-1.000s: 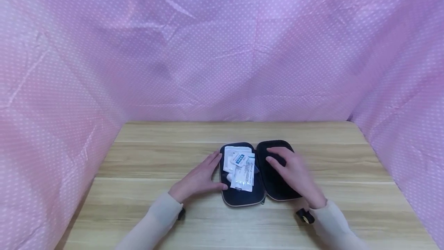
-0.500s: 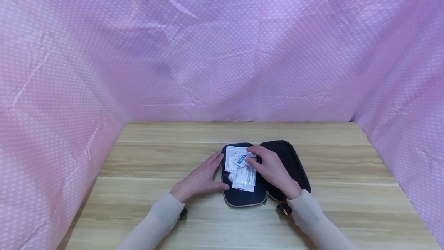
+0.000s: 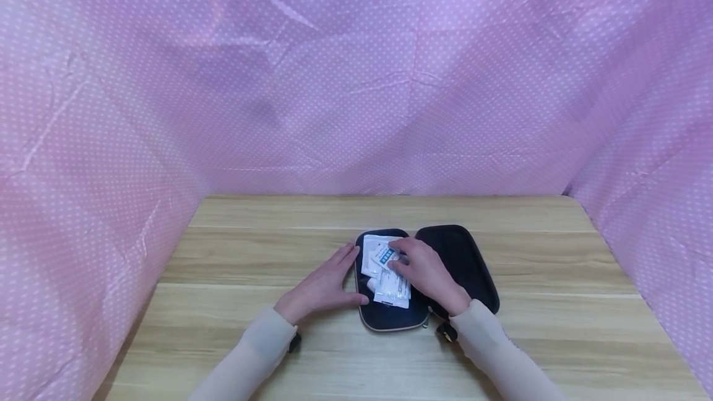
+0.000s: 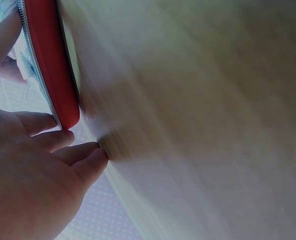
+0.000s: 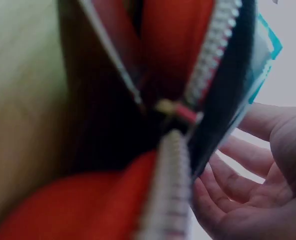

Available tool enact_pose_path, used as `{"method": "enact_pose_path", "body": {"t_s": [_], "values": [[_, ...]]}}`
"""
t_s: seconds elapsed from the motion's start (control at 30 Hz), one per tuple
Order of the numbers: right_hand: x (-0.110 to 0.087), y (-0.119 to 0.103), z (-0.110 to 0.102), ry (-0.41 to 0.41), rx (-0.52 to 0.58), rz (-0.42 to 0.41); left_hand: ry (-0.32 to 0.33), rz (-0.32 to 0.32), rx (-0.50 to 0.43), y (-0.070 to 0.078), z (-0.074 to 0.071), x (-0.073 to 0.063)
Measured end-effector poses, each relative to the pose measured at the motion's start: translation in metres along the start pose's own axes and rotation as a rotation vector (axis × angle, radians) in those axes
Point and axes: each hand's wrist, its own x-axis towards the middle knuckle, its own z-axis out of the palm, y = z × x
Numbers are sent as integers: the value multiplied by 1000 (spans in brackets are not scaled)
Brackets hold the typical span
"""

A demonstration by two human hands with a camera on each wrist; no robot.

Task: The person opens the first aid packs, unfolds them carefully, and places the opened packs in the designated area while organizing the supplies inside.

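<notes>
I see the left hand, fingers straight, touching the case; whether the right hand pinches the packet inside, I can't tell.

No text is legible. Small white sachet, toward 12 o'clock in the 9 o'clock half of the open case: carries a blue block with a row of pale characters, too small to resolve. White packet, at 5 o'clock from the sachet: carries lines of fine dark print, unreadable at this size. Wrist views: no marking can be read.
</notes>
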Motion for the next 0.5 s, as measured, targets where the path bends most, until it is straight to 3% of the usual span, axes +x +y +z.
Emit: {"method": "enact_pose_path", "body": {"t_s": [0.5], "values": [[-8, 5, -11, 78, 31, -13, -5, -4, -14, -1, -1, 1]]}}
